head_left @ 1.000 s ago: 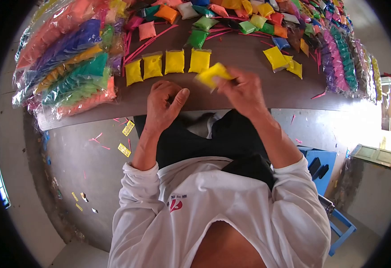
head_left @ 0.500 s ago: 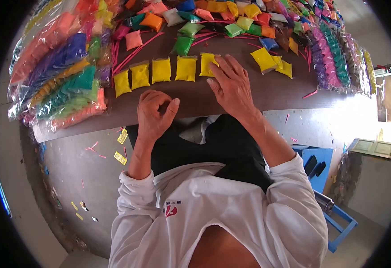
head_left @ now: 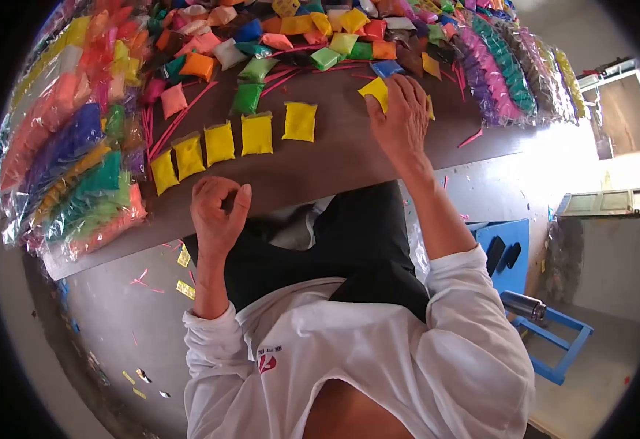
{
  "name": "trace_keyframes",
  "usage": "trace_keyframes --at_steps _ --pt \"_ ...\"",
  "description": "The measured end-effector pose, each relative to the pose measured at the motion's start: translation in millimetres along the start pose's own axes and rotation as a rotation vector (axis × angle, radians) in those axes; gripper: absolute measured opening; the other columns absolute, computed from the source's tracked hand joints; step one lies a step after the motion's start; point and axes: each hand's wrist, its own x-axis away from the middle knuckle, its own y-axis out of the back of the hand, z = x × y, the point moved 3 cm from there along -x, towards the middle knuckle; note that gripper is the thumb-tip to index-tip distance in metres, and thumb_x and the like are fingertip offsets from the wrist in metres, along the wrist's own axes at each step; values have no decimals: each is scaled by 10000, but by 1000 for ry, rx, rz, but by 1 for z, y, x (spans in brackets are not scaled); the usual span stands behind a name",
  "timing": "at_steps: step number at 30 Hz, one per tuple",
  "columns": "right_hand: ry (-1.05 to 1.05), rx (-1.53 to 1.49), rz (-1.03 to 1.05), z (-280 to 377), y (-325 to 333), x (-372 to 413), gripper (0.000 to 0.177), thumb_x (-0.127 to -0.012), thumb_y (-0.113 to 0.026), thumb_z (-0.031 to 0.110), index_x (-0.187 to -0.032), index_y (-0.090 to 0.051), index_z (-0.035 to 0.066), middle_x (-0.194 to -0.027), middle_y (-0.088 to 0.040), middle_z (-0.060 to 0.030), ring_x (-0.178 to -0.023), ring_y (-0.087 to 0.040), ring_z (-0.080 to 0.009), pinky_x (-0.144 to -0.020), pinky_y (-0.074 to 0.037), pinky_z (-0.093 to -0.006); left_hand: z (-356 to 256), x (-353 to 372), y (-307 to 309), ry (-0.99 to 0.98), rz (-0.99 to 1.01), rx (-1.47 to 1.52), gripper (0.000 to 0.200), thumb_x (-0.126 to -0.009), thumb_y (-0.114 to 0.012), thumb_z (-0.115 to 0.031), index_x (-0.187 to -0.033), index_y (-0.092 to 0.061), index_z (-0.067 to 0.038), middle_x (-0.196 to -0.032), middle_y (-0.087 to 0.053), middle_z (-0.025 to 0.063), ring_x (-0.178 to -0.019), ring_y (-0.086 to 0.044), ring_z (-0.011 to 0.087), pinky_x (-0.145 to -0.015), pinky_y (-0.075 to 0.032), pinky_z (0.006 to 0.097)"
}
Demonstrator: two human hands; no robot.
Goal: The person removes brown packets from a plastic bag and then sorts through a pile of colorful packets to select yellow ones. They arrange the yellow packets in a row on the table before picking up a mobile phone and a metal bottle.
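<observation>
Several yellow packets stand side by side in a row on the brown table, the rightmost packet (head_left: 300,121) a little apart from the others. My right hand (head_left: 402,121) lies over more yellow packets (head_left: 375,93) to the right, fingers stretched forward and partly covering them. My left hand (head_left: 218,212) is at the table's near edge, below the row, its thumb and fingers curled with a gap between them and nothing visible inside. It touches none of the yellow packets.
Clear bags of colored packets (head_left: 78,161) are piled at the left, with more strips of packets (head_left: 506,69) at the right. Loose packets (head_left: 254,69) and pink ties (head_left: 188,117) cover the back. A blue stool (head_left: 554,344) with a metal flask (head_left: 522,304) stands at the lower right.
My right hand has left the rightmost packet of the row and moved right onto the other yellow packets. My left hand keeps its curled pose. The camera view has turned and shifted.
</observation>
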Motion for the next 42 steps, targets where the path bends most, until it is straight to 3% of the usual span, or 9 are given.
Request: trace_keyframes --at_steps 5,11,12,20,23,29,35,38,42 --pt "4 115 148 -21 -15 -4 436 -757 -764 269 -1087 -629 20 -1261 -564 -128 -1295 -439 -313 -1080 -318 -472 -2 -2 0 7 13 -8 205 -841 -703 -197 -737 -626 -37 -718 -621 79 -748 -592 270 -837 -436 375" --pt "-320 -560 382 27 14 4 390 -786 -793 184 -1073 -596 8 -997 -690 -121 -946 -663 -266 -852 -505 -367 -2 -1 1 25 -10 8 269 -862 -693 -260 -741 -620 -32 -740 -618 84 -783 -579 262 -840 -432 376" --pt "-391 -792 490 34 9 11 411 -805 -805 182 -1105 -605 -15 -950 -698 -123 -834 -665 -175 -741 -526 -306 -3 -2 1 21 -14 19 271 -853 -698 -254 -721 -617 -32 -710 -608 83 -748 -578 268 -837 -432 376" --pt "-289 -1193 998 110 -2 40 359 -844 -770 141 -1155 -662 -1 -982 -698 -79 -879 -645 -125 -799 -521 -266 1 -4 5 -20 79 84 380 -866 -691 -362 -711 -605 -26 -681 -571 75 -695 -555 276 -874 -405 383" --pt "-120 -1250 1016 124 -12 43 361 -847 -770 146 -1173 -664 35 -970 -672 -32 -862 -583 -68 -752 -491 -242 -1 -3 8 36 188 74 401 -882 -682 -386 -821 -653 9 -898 -656 116 -962 -578 297 -951 -392 399" --pt "-60 -1179 926 146 -10 35 550 -825 -776 140 -1313 -555 16 -996 -680 -82 -893 -625 -112 -794 -520 -262 13 0 10 66 253 11 402 -897 -682 -371 -860 -670 29 -993 -663 141 -1028 -564 318 -969 -392 406" --pt "-577 -1573 829 139 -23 52 524 -868 -766 179 -1309 -552 -6 -988 -678 -56 -897 -631 -106 -810 -528 -233 18 3 10 182 229 174 422 -951 -639 -395 -919 -665 25 -937 -618 128 -1004 -518 262 -858 -422 373" --pt "-813 -1795 912 141 -21 66 457 -909 -726 194 -1275 -564 -26 -963 -678 -65 -869 -646 -104 -760 -543 -221 18 3 7 134 93 289 406 -949 -631 -354 -773 -605 11 -742 -550 111 -769 -507 283 -834 -395 380" --pt "-734 -1614 1043 141 -17 74 343 -955 -658 175 -1218 -586 -33 -993 -679 -92 -854 -675 -137 -730 -565 -261 22 7 7 202 103 287 368 -916 -685 -351 -898 -668 16 -754 -566 102 -869 -527 264 -815 -424 365"
